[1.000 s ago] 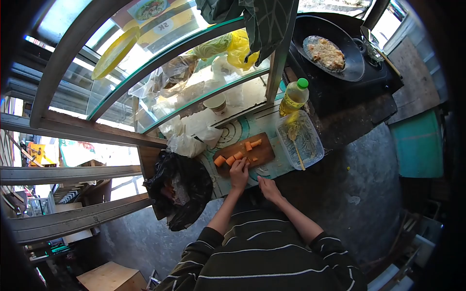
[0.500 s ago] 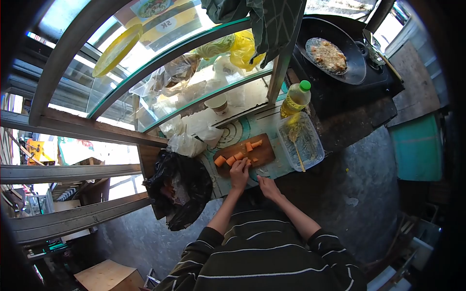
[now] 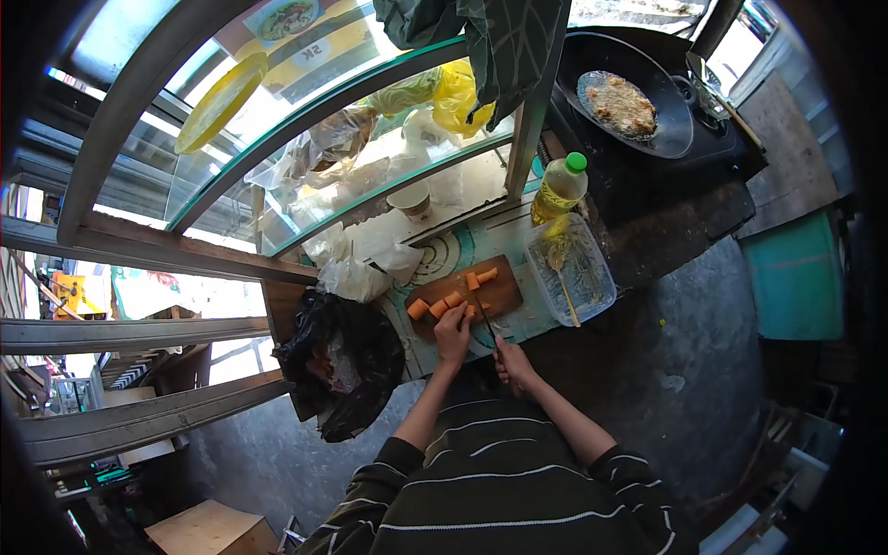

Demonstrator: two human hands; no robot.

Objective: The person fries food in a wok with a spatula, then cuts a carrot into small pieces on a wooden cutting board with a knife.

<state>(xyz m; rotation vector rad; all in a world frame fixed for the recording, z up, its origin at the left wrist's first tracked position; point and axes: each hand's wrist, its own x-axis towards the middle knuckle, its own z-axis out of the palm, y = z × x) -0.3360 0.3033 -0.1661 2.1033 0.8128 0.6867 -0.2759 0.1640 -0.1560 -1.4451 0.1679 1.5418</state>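
Observation:
Chunks of carrot [image 3: 437, 308] lie on a brown wooden cutting board [image 3: 507, 294]. At the board's near edge, my left hand [image 3: 452, 337] has its fingers closed on a small carrot piece [image 3: 470, 312]. My right hand [image 3: 513, 364] grips the handle of a knife [image 3: 487, 322]. Its dark, narrow blade points away from me over the board, just right of my left fingertips. Another few carrot pieces [image 3: 481, 277] rest near the board's far side.
Right of the board stands a clear plastic tub [image 3: 606, 294] with a spoon in it, beside an oil bottle [image 3: 561, 190] with a green cap. A wok [image 3: 680, 139] of frying food sits beyond. Left are white plastic bags [image 3: 356, 277] and a black bag [image 3: 379, 361]. A glass case [image 3: 370, 199] rises behind.
The knife blade, barely visible before, now stands out clearly over the board beside my left fingers. My right hand has turned slightly with it. My left hand stays at the carrot.

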